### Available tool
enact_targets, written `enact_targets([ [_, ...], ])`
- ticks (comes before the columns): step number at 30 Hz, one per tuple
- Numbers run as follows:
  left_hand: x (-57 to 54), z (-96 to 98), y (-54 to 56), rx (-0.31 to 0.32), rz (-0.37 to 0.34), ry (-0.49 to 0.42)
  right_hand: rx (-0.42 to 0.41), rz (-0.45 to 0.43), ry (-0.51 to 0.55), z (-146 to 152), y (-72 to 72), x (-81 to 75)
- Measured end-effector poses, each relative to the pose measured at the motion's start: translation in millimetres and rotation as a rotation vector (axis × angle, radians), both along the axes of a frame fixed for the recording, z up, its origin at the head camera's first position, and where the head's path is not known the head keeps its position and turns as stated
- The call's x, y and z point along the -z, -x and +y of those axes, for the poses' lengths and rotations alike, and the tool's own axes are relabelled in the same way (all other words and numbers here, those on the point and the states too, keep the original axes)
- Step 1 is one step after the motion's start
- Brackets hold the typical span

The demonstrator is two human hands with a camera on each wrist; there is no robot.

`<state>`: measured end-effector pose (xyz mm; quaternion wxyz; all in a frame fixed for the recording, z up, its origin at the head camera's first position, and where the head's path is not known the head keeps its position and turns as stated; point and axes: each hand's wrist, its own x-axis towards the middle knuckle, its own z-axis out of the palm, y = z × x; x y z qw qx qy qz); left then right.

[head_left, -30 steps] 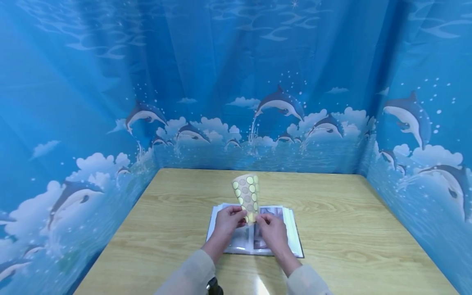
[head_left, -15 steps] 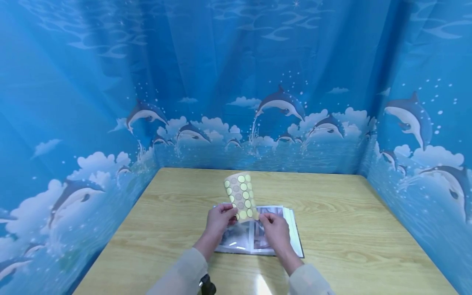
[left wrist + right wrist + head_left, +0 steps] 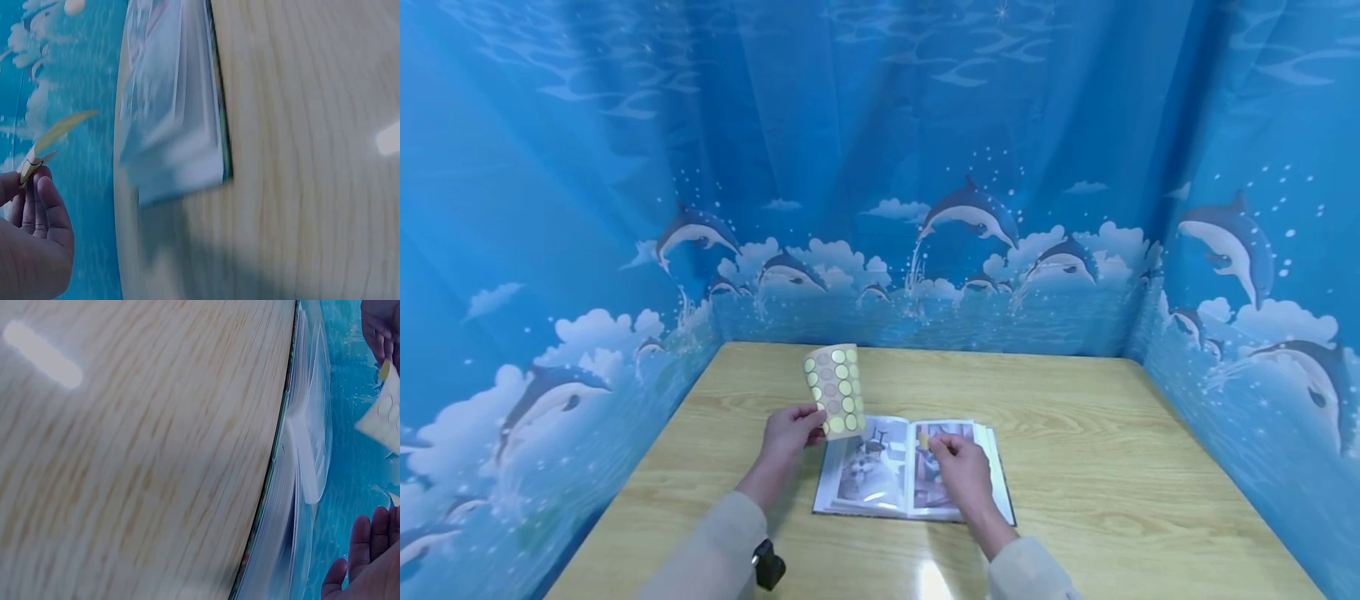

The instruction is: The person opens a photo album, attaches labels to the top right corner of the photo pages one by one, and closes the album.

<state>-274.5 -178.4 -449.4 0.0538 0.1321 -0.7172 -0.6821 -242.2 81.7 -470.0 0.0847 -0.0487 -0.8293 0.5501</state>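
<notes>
In the head view my left hand [image 3: 790,433] pinches the lower left edge of a curved sticker sheet [image 3: 850,385] with rows of round yellow stickers and several bare circles. The left wrist view catches the sheet [image 3: 62,132] nearly edge-on, thumb and fingers at its base. Over the right page of an open photo album [image 3: 910,510], my right hand [image 3: 964,467] pinches a small yellow sticker [image 3: 924,438] between thumb and forefinger. Photos in clear sleeves fill both album pages. In the right wrist view the right hand [image 3: 369,569] is cut off by the frame.
The album lies on a wood-grain table [image 3: 1112,467], its loose page edges [image 3: 181,175] fanned up. A blue dolphin-print curtain [image 3: 865,167] encloses the table's back and sides. A small black device [image 3: 768,565] sits at the left sleeve.
My left hand has moved left with the sticker sheet, away from the right hand, uncovering the left album page. A yellow sticker has come off the sheet into my right fingers.
</notes>
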Motion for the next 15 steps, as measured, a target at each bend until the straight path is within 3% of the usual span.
enact_targets([
  [8, -6.9, -50.3, -4.6, 0.019, -0.005, 0.126, 0.004, -0.034, 0.019, 0, 0.0, 0.8],
  [15, 0.0, -82.7, -6.4, 0.038, -0.044, 0.3, -0.007, -0.031, 0.037, 0, -1.1, 0.9],
])
